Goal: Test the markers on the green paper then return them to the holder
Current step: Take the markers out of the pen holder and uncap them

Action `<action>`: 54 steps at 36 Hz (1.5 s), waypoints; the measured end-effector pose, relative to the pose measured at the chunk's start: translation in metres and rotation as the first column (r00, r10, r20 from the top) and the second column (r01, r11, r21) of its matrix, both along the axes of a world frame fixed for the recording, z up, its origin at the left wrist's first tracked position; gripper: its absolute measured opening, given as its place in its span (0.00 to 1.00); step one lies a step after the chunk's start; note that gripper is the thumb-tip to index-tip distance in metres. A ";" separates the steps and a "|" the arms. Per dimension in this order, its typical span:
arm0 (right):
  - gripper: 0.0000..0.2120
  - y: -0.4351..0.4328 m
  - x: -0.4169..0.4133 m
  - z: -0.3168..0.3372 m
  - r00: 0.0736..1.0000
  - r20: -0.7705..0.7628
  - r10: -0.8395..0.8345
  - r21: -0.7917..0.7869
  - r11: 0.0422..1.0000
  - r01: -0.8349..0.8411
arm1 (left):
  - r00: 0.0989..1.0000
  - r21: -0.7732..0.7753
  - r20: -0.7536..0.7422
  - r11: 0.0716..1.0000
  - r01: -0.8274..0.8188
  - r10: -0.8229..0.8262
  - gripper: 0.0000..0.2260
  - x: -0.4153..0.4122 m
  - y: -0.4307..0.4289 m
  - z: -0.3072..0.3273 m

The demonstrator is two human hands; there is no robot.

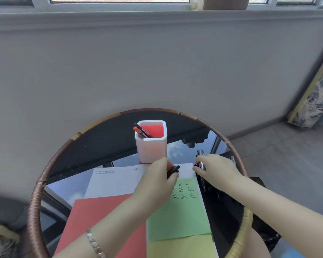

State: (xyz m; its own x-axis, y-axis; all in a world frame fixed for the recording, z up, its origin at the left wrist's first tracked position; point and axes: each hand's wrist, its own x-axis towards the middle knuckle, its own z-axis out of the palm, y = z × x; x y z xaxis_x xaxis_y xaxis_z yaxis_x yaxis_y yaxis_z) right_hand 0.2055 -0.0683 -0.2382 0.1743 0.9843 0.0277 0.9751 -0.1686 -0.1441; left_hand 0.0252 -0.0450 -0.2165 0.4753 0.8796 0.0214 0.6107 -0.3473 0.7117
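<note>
The green paper (pixel 179 215) lies on the round glass table and carries several handwritten black marks near its top. Above that edge my left hand (pixel 157 181) grips a black marker (pixel 173 170), its tip pointing right. Just to the right, my right hand (pixel 215 171) pinches another black marker (pixel 200 159) over the table. The white holder (pixel 151 146) with a red inside stands behind the hands and holds an orange pen and a black pen (pixel 142 130).
A red sheet (pixel 101 218), a white sheet (pixel 116 181) and a yellow sheet (pixel 179 247) lie around the green paper. The table's woven rim (pixel 37 192) rings everything. A grey wall rises behind; the tiled floor shows at right.
</note>
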 end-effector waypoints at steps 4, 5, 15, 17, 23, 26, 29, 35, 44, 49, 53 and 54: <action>0.15 -0.004 0.009 -0.001 0.998 -0.052 0.037 0.003 0.999 -0.037 | 0.988 0.099 -0.147 0.993 0.066 -0.051 0.08 0.030 0.008 -0.012; 0.15 -0.005 0.011 0.000 0.998 -0.050 0.038 0.002 0.999 -0.038 | 0.978 0.127 -0.200 0.988 0.085 -0.059 0.10 0.038 0.011 -0.016; 0.16 -0.011 0.010 0.011 0.993 -0.117 0.012 0.056 0.998 -0.005 | 0.910 0.247 -0.379 0.930 0.274 -0.168 0.15 0.062 0.019 -0.033; 0.16 -0.007 0.003 0.023 0.985 -0.166 0.051 0.120 0.992 -0.031 | 0.931 0.259 -0.334 0.935 0.240 -0.147 0.16 0.050 0.020 -0.030; 0.11 0.021 -0.046 0.069 0.934 -0.200 0.297 0.348 0.912 -0.215 | 0.996 0.278 -0.081 0.958 0.067 -0.047 0.12 -0.003 0.021 -0.006; 0.09 0.035 -0.076 0.084 0.915 -0.215 0.341 0.373 0.895 -0.246 | 0.999 0.254 0.015 0.966 -0.040 0.037 0.09 -0.028 0.023 0.005; 0.10 0.051 -0.100 0.085 0.931 -0.229 0.286 0.352 0.916 -0.195 | 0.992 0.245 0.077 0.962 -0.117 0.101 0.11 -0.049 0.028 0.011; 0.10 0.074 -0.117 0.069 0.968 -0.195 0.156 0.341 0.936 -0.082 | 0.965 0.250 0.166 0.938 -0.241 0.204 0.11 -0.070 0.032 0.016; 0.08 0.054 -0.104 0.105 0.924 -0.216 0.316 0.700 0.710 -0.079 | 0.930 0.357 0.330 0.891 -0.282 0.163 0.19 -0.063 0.037 0.023; 0.06 0.017 -0.092 0.135 0.763 -0.448 0.466 0.779 0.622 0.077 | 0.936 0.451 0.350 0.869 -0.203 0.037 0.19 -0.051 0.035 0.039; 0.07 0.002 -0.077 0.135 0.495 -0.745 0.447 0.627 0.724 0.289 | 0.921 0.398 0.380 0.914 -0.083 -0.082 0.13 -0.039 0.025 0.042; 0.07 0.000 -0.074 0.131 0.425 -0.803 0.418 0.566 0.758 0.325 | 0.921 0.393 0.378 0.917 -0.069 -0.092 0.11 -0.036 0.023 0.041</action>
